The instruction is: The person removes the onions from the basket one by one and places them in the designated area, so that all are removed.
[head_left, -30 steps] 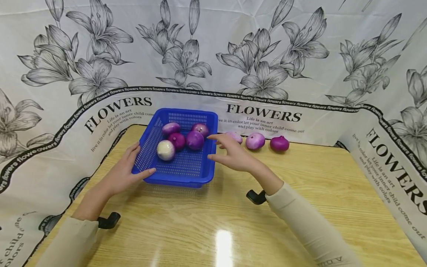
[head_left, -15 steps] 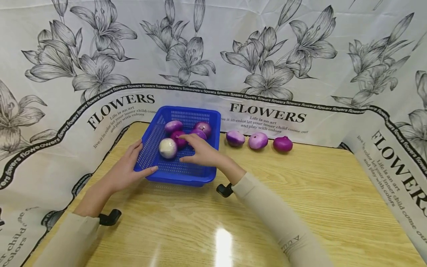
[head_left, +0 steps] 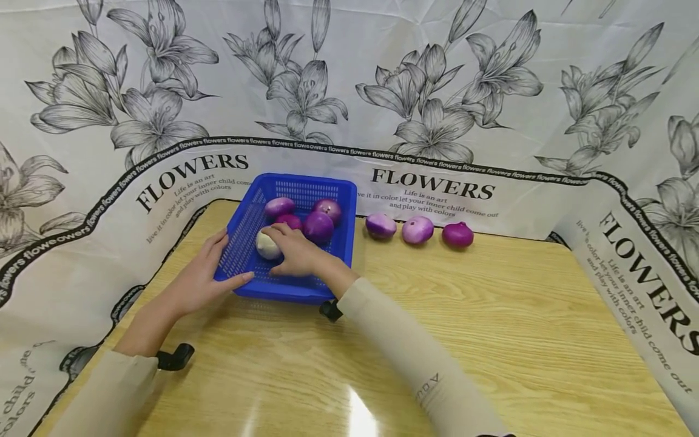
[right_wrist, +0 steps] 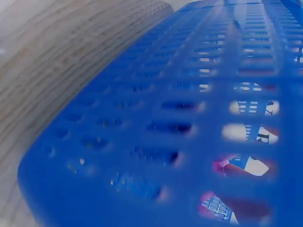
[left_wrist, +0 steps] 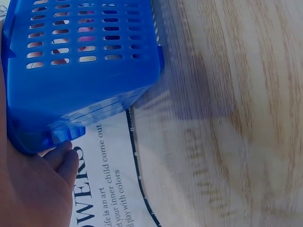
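Note:
A blue perforated plastic basket (head_left: pixel 306 291) stands at the back left of the wooden table. My left hand (head_left: pixel 199 276) grips its left front corner, thumb along the front rim and fingers on the left side; in the left wrist view the fingertips (left_wrist: pixel 64 158) bend at the rim. Inside lie a whitish onion (head_left: pixel 263 244) and several purple onions (head_left: pixel 318 227). Reaching over the right front of the basket, my right hand (head_left: pixel 300 252) has its fingers over the whitish onion and its thumb spread apart in front. The basket wall (right_wrist: pixel 118 127) mostly blocks the right wrist view.
Right of the basket, a row of 3 onions sits along the table's back edge: a purple-and-white one (head_left: pixel 380 226), a pale one (head_left: pixel 417 230) and a deep purple one (head_left: pixel 457 235). A flower-printed white cloth (head_left: pixel 306 121) hangs behind and at the sides.
My right hand has moved left from the basket's right rim, across its inside, to the whitish onion. My left hand has stayed on the corner.

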Motion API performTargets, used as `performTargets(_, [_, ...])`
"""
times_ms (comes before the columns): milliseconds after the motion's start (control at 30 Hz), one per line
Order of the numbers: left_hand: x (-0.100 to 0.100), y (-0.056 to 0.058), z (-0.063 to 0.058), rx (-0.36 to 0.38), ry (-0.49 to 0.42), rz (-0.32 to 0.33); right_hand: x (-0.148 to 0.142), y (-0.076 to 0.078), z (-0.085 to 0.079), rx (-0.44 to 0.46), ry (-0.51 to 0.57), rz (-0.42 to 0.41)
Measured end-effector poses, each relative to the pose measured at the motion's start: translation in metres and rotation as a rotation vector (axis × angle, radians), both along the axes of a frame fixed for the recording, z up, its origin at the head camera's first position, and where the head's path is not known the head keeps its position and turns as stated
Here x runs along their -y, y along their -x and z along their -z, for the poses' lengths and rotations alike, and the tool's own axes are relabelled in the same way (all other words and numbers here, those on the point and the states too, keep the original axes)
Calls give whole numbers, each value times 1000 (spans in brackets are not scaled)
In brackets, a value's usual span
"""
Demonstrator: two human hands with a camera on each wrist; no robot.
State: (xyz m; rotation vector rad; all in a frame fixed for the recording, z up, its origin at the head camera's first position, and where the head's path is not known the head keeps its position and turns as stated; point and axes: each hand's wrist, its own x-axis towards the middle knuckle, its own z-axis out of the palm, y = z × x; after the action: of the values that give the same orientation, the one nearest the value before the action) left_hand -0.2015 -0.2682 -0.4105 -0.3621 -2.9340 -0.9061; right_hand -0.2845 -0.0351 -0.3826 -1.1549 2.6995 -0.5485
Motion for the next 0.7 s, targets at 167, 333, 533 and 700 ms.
performTargets(167, [-2,1,-2,-12,2,8,6,-1,0,0,-42,2])
performTargets(333, [-3,1,-1,-22,5,12,7,-6,1,37,-61,38])
performTargets(533, [-3,-2,1,-25,0,16,10,-8,8,104,-67,-36])
performTargets(700, [-3,-2,1,-69,-17,33,12,-7,9,100,-102,-96])
